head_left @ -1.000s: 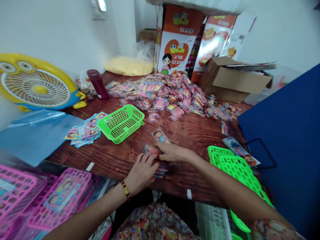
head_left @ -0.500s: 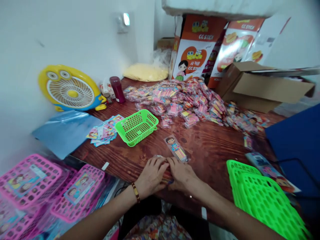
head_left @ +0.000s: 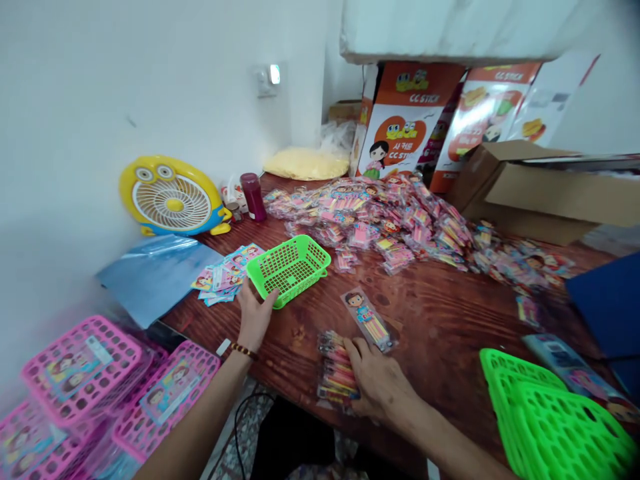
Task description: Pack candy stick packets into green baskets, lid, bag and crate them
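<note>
My left hand [head_left: 254,312] is at the near left corner of a bright green plastic basket [head_left: 295,283]. Its thumb and fingers are spread around that corner; the fingertips are partly hidden, and whether they grip the rim is unclear. On the table's near edge lies a stack of clear packs of coloured pencils [head_left: 336,373]. My right hand [head_left: 377,380] holds this stack by its right side, fingers at the far end and thumb at the near end. Just beyond it, a single pencil pack [head_left: 369,319] with a cartoon figure lies flat.
Many small packs [head_left: 360,213] are heaped at the back before printed cartons [head_left: 395,133] and an open cardboard box [head_left: 540,193]. Cartoon cards [head_left: 227,277] lie left of the basket, near a yellow fan [head_left: 173,200]. Pink baskets [head_left: 83,370] stand lower left, green baskets [head_left: 565,413] lower right.
Both hands were together over the stack. My left hand has moved left and forward to the green basket, while my right hand stays at the stack. The view has tilted slightly.
</note>
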Available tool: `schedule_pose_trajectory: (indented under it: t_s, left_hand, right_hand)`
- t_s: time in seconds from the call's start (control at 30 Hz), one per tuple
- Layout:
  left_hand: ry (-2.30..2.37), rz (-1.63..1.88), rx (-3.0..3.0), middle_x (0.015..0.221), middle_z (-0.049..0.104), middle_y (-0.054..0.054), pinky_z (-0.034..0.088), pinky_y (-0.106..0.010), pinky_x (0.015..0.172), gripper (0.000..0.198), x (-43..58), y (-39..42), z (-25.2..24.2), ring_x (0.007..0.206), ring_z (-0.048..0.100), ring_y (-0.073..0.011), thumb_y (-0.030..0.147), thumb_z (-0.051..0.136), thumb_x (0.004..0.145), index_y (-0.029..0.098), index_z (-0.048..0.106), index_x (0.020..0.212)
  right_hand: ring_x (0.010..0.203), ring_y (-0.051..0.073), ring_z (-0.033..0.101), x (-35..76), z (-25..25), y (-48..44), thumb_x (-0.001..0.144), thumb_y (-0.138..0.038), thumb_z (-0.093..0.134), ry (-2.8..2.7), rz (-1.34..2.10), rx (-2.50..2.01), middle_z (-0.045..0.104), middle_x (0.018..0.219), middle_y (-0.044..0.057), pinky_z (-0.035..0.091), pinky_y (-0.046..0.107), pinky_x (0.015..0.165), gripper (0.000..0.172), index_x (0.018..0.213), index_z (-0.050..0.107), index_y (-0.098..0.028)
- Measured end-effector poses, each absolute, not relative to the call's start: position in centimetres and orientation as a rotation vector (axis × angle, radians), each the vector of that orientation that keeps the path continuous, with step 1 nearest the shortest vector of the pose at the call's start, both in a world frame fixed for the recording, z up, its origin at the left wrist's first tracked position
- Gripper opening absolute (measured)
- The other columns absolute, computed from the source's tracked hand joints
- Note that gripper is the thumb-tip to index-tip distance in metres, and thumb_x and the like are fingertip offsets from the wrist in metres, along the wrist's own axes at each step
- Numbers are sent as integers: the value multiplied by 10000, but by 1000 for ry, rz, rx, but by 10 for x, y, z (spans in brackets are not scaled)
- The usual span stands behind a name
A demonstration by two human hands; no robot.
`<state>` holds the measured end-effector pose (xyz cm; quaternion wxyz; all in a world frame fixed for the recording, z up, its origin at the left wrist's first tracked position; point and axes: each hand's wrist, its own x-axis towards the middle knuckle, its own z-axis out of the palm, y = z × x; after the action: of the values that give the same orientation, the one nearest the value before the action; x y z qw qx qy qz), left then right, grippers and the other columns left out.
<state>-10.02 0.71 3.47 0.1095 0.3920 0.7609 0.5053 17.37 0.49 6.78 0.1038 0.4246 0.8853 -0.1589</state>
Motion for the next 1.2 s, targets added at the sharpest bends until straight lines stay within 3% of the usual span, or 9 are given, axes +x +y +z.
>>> schedule_pose_trajectory:
  t_s: [0.1, 0.27, 0.43, 0.63, 0.87, 1.03, 1.2]
  left_hand:
    - [2196, 1435, 1180, 1178, 525, -86, 331, -504, 1087, 521, -118, 17, 27, 1193, 457, -268, 391, 569, 819, 193, 491, 1294]
    - [2104, 1353, 1240, 1083, 540, -67, 460, -438, 961, 502, -138, -2, 34, 998, 558, -223, 390, 555, 791, 179, 568, 1246]
    - [2019, 1282, 1361, 1065, 545, -60, 493, -380, 901, 422, -133, -25, 46, 1005, 557, -213, 399, 523, 834, 200, 620, 1194]
    - [2024, 1388, 1396, 1182, 570, -79, 398, -386, 1043, 420, -108, -34, 40, 1127, 535, -206, 375, 372, 957, 191, 527, 1301]
    - [1958, 1442, 1303, 1296, 570, -69, 361, -383, 1085, 412, -102, -35, 38, 1208, 517, -198, 372, 340, 986, 216, 507, 1328]
    - [1960, 1468, 1266, 1320, 552, -69, 352, -384, 1094, 411, -96, -36, 39, 1223, 507, -196, 362, 338, 991, 226, 486, 1350]
    - [1983, 1447, 1248, 1325, 548, -68, 360, -385, 1094, 408, -94, -38, 40, 1223, 508, -202, 353, 335, 989, 223, 489, 1344]
  right_hand:
    - [1065, 340, 579, 178, 70, 15, 608, -398, 684, 2630, -608, 1254, 534, 1277, 182, 490, 439, 841, 861, 1391, 406, -172]
    - [979, 284, 625, 201, 101, 26, 605, -412, 700, 2566, -1084, 1214, 632, 1151, 79, 477, 384, 861, 772, 1320, 469, -240]
    - [1036, 270, 602, 198, 167, 44, 536, -294, 726, 2476, -1371, 1029, 619, 1199, 51, 468, 337, 892, 890, 1379, 443, -252]
    - [951, 248, 603, 113, 169, 114, 569, -399, 743, 2658, -1021, 1002, 642, 1136, 80, 476, 332, 815, 756, 1251, 520, -162]
    - [856, 250, 641, 51, 138, 127, 569, -478, 737, 2620, -676, 890, 683, 1022, 67, 484, 305, 673, 673, 1148, 554, -187]
    - [993, 303, 620, 39, 110, 110, 590, -477, 722, 2636, -583, 847, 635, 1154, 130, 500, 370, 782, 729, 1212, 516, -159]
    - [1214, 385, 453, 45, 93, 93, 638, -526, 719, 2774, -321, 959, 457, 1380, 192, 379, 535, 981, 865, 1366, 427, -163]
